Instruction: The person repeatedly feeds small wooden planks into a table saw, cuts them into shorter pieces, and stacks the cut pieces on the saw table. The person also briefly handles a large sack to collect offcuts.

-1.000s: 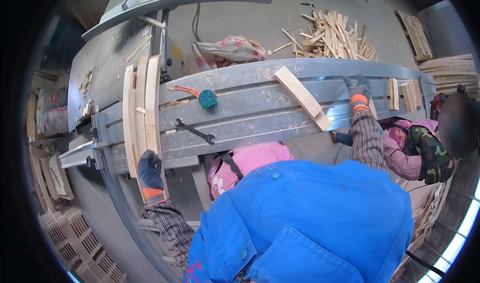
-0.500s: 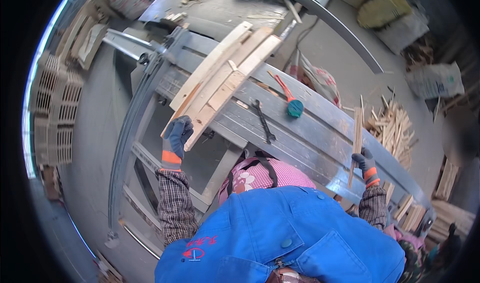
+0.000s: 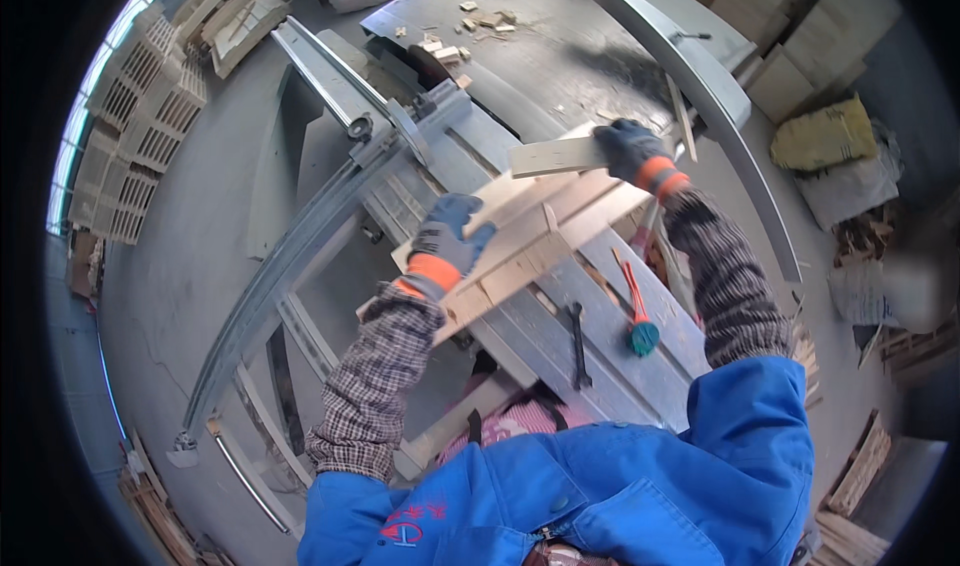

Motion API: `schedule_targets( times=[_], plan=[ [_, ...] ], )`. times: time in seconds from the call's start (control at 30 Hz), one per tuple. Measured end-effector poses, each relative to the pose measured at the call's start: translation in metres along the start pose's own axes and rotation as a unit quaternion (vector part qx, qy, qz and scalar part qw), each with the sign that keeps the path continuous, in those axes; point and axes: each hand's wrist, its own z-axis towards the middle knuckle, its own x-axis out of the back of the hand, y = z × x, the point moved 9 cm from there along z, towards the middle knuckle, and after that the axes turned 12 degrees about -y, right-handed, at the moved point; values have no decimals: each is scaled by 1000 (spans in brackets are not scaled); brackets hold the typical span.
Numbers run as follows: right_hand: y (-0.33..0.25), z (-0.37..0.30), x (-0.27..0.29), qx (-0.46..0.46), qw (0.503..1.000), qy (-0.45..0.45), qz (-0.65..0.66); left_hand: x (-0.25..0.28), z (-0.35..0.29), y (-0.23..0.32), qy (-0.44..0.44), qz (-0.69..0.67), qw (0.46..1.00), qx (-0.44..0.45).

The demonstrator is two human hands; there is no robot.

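Board (image 3: pixel 553 157) sits pinched at one end by the right hand (image 3: pixel 630 153)! Left hand (image 3: pixel 450 238) hangs spread over planks (image 3: pixel 512 278), perhaps touching.

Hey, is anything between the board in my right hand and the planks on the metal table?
Nothing visible: the short wooden board in your right hand overlaps the wooden planks in view, though I can't tell whether they touch.

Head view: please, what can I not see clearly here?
In the head view:
Short plank: held end, covered by right hand.
Long planks: part beneath left hand, covered by it.
Scrap pile: partly hidden behind right sleeve.
White sack: right side blurred.
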Motion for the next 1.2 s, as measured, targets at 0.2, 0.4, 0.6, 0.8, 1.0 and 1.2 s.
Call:
schedule_targets(
  times=[0.2, 0.4, 0.6, 0.8, 1.0, 1.2],
  plan=[
    [-53, 205, -94, 39, 993, -110, 11, -20, 69, -45, -17, 201, 977, 63],
    [-52, 268, -143, 90, 987, -42, 122, -15, 153, -109, -33, 266, 941, 206],
    [19, 272, -131, 15, 998, -64, 24, -20, 225, -150, -191, 430, 830, 298],
    [41, 287, -157, -78, 976, -189, 81, -15, 249, -207, -121, 410, 846, 319],
    [39, 308, -166, -57, 980, -172, 87, -19, 253, -229, -75, 389, 855, 334],
    [52, 308, -170, 2, 988, -139, 72, -14, 253, -207, -87, 322, 877, 346]
  ],
)
